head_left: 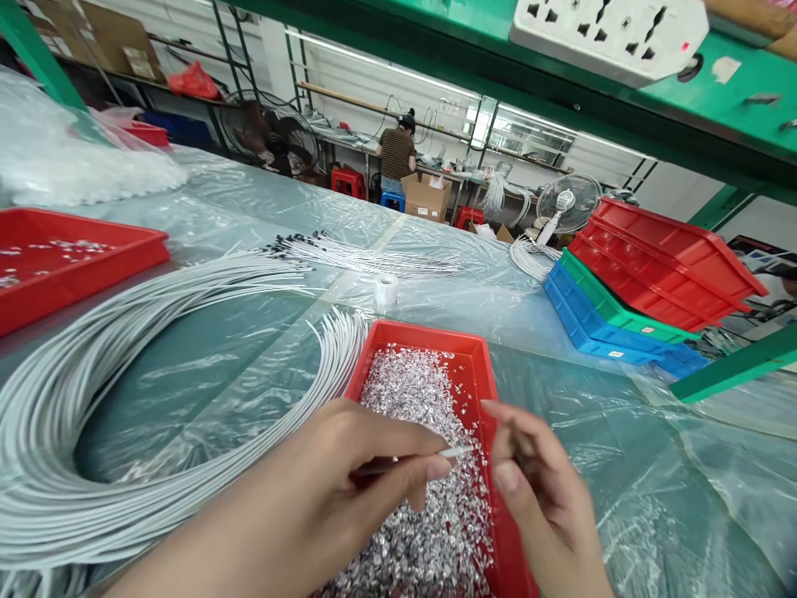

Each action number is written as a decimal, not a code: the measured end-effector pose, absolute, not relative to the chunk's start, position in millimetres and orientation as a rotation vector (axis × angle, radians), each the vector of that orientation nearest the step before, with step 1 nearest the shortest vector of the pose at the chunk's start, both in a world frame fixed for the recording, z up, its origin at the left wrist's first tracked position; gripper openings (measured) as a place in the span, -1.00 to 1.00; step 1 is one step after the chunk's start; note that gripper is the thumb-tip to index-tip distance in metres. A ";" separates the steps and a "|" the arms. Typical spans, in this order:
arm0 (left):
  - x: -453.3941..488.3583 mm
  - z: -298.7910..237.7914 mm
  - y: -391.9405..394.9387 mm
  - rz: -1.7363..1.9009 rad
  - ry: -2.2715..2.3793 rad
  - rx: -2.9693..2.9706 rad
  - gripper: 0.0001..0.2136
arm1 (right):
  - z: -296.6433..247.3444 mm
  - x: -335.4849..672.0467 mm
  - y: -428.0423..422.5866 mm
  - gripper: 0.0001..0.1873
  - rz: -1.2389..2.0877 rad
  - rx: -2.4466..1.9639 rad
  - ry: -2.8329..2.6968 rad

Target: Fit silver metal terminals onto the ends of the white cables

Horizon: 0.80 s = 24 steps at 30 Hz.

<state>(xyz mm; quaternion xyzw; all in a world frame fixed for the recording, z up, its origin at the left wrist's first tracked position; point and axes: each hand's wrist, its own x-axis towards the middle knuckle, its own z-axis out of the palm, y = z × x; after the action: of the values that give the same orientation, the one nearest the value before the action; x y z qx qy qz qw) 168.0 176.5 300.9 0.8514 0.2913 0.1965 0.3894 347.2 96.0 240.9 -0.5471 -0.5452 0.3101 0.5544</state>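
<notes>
My left hand (386, 473) is pinched on the end of a white cable (459, 451), whose short tip sticks out to the right past the thumb. To its right, my right hand (541, 473) is held with thumb and index finger apart and nothing visible between them; its other fingers are curled. Both hands are over a red tray (429, 332) filled with small shiny metal pieces (411, 382). Beside the tray on the left lies a big loop of white cables (50, 399), its near ends fanned against the tray's side.
A second red tray (80, 274) with a few small pieces stands at left. Beyond are a cable bundle with dark ends (374, 256) and a white roll (387, 289). Stacked crates (647, 274) stand right. A green shelf beam (436, 33) crosses overhead. A person (397, 154) sits far back.
</notes>
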 end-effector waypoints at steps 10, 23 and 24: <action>173.4 294.7 171.8 0.312 0.651 2.189 -0.67 | 254.3 355.4 84.9 -0.49 0.217 -1.291 -1.771; 176.9 287.9 168.9 0.323 0.648 2.221 -0.68 | 262.6 367.3 90.4 -0.67 0.236 -1.271 -2.044; 177.4 287.2 168.6 0.311 0.645 2.240 -0.68 | 263.4 368.0 91.1 -0.67 0.226 -1.278 -2.063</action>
<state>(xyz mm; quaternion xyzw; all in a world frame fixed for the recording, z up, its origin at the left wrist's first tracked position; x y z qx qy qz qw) 177.4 168.6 287.2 0.8792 0.2532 0.1221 0.3846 368.0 91.1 263.4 -0.4923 -0.7944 0.0869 0.3449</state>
